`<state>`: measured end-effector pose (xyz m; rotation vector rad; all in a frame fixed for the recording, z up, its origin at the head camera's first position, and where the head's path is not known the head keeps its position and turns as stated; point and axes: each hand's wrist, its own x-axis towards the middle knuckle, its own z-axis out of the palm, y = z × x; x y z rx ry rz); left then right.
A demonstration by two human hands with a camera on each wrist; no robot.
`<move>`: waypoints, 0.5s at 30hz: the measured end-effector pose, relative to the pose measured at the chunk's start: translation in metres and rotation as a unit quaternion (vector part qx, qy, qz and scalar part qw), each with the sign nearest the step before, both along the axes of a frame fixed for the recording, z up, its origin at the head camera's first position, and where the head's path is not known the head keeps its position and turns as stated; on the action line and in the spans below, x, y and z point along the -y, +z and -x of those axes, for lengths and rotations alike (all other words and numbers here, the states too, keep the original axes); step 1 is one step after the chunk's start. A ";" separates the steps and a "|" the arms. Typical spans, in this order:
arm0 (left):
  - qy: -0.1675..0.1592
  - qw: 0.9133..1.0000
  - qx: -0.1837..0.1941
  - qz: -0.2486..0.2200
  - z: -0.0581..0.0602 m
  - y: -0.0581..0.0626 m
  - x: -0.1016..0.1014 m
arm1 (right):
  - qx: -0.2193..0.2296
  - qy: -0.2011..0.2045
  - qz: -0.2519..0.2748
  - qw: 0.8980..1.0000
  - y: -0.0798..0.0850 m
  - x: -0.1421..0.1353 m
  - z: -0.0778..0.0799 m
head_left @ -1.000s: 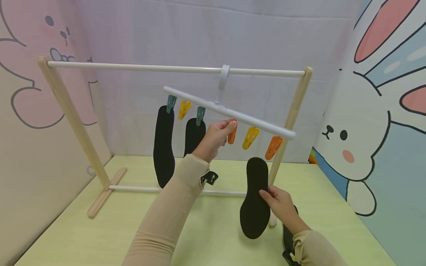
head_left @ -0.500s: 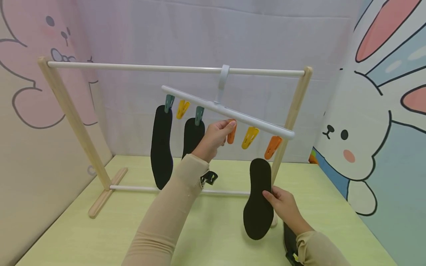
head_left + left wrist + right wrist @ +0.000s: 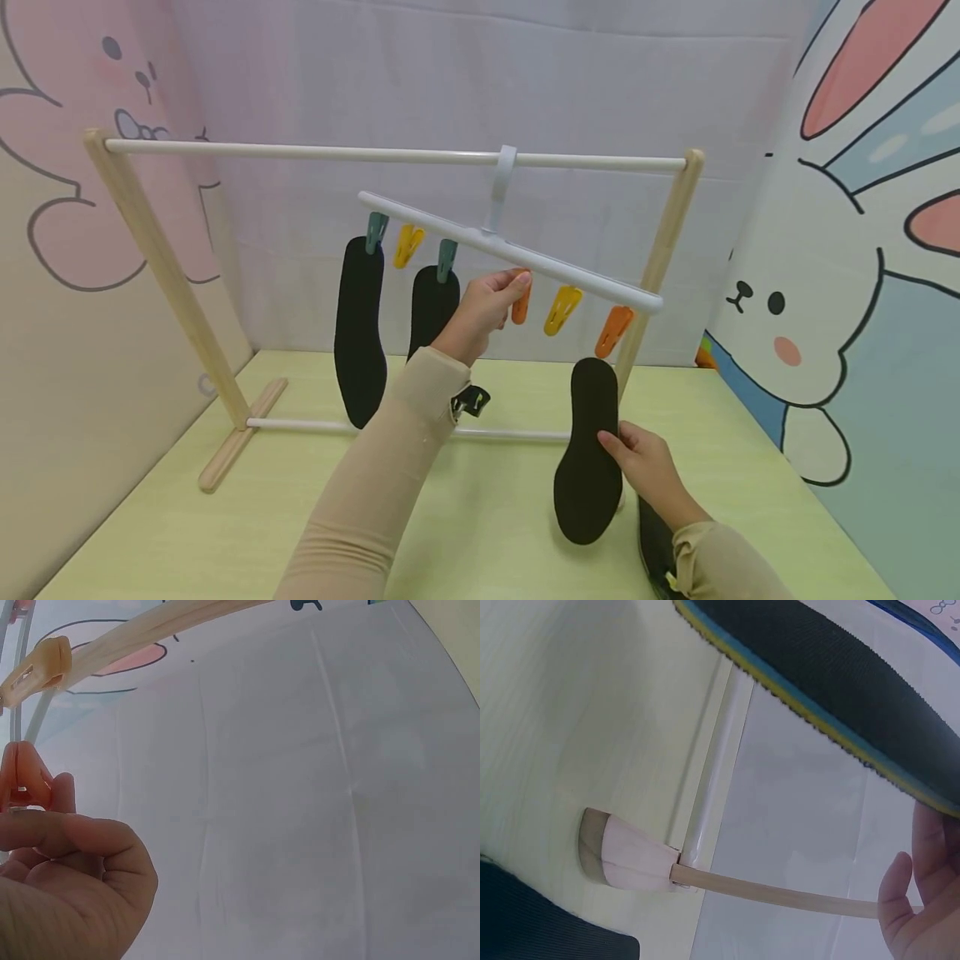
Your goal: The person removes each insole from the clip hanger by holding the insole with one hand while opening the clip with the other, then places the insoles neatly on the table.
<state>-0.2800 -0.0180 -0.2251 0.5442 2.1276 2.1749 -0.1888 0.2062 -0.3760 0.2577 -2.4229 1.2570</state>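
Observation:
My left hand (image 3: 480, 312) pinches an orange clip (image 3: 521, 305) under the tilted white hanger bar (image 3: 581, 277); the left wrist view shows thumb and fingers at the lower end of this clip (image 3: 28, 776). In my right hand (image 3: 651, 468), a black insole (image 3: 588, 479) hangs upright by its edge, its narrow end apart from and below another orange clip (image 3: 615, 331). A blue and yellow layered edge shows on that insole (image 3: 832, 682) in the right wrist view. Two black insoles, one far left (image 3: 360, 333) and one (image 3: 432, 304) partly behind my left hand, hang from green clips.
The hanger's hook (image 3: 502, 187) sits on the top rail (image 3: 315, 152) of a wooden-legged rack. Yellow clips (image 3: 562, 310) hang along the bar. A dark insole (image 3: 654, 542) lies on the table (image 3: 480, 533), partly under the right forearm. Printed walls stand on both sides.
The right hand has shifted slightly right and down with its insole. The hanger's left end and its hanging insoles have swung a little to the left. My left hand stays on the orange clip.

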 end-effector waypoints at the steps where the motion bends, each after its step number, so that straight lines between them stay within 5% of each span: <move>1: -0.001 1.000 -0.001 0.000 0.000 0.000 0.000 | 0.000 0.000 -0.001 1.000 0.000 -0.001 0.000; 15: -0.003 1.000 0.007 0.003 0.004 -0.001 -0.004 | 0.028 -0.020 -0.006 0.999 0.002 -0.012 -0.003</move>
